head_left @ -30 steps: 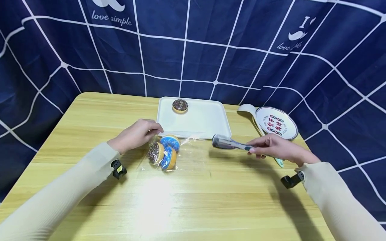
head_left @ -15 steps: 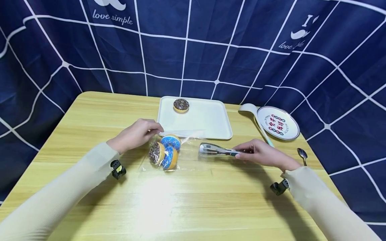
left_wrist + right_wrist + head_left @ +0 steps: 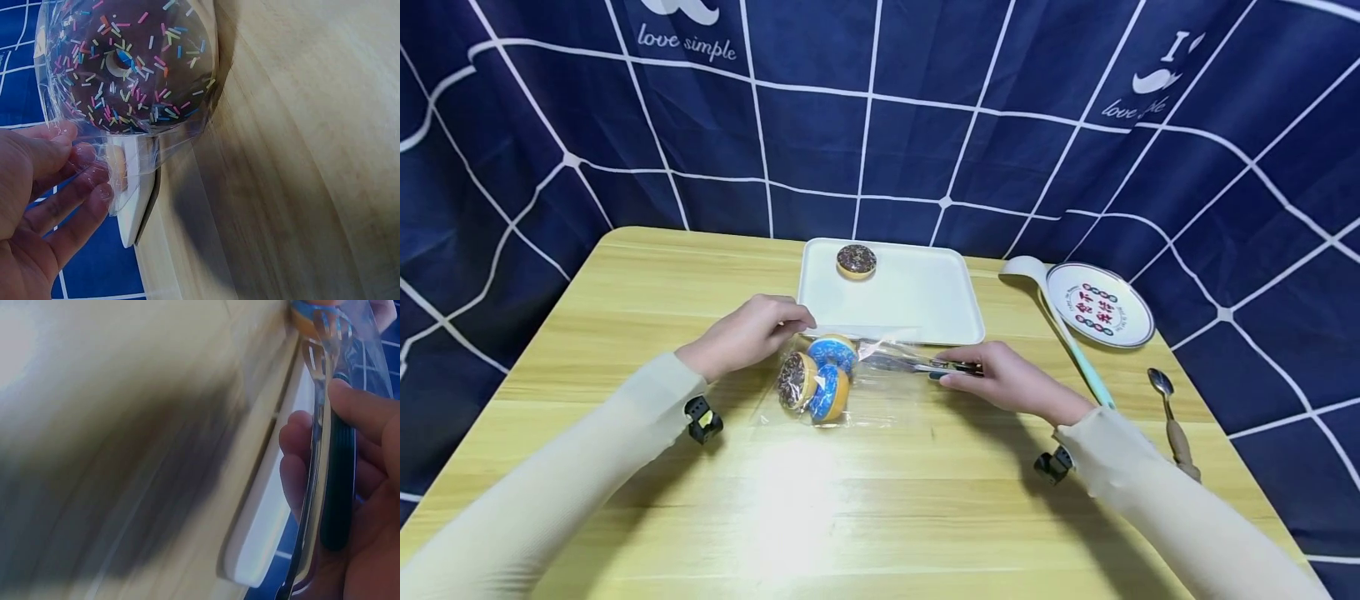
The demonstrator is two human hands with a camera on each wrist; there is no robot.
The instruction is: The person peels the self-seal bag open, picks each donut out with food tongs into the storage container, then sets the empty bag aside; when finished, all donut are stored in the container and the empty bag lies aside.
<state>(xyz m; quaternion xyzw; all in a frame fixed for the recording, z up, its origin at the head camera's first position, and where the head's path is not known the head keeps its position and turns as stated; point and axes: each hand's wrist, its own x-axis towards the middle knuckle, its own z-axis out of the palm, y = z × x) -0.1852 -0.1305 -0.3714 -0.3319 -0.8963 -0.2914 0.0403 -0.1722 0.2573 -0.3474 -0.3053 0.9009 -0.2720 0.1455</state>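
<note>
My left hand pinches the edge of a clear plastic bag; the left wrist view shows thumb and fingers on the film. Inside lie a chocolate donut with sprinkles and two blue donuts, leaning together. My right hand grips metal tongs, whose head reaches into the bag's right side, close to the upper blue donut. In the right wrist view the thumb lies on the tongs' dark green handle. Another chocolate donut sits on the white tray.
Behind the bag stands the tray, near the table's back edge. To the right are a white ladle with a light green handle end, a round plate with red markings, and a small spoon. A blue curtain hangs behind.
My right hand has moved left with the tongs, bringing their head from beside the bag into it. The small spoon has come into full view. My left hand keeps its hold on the bag.
</note>
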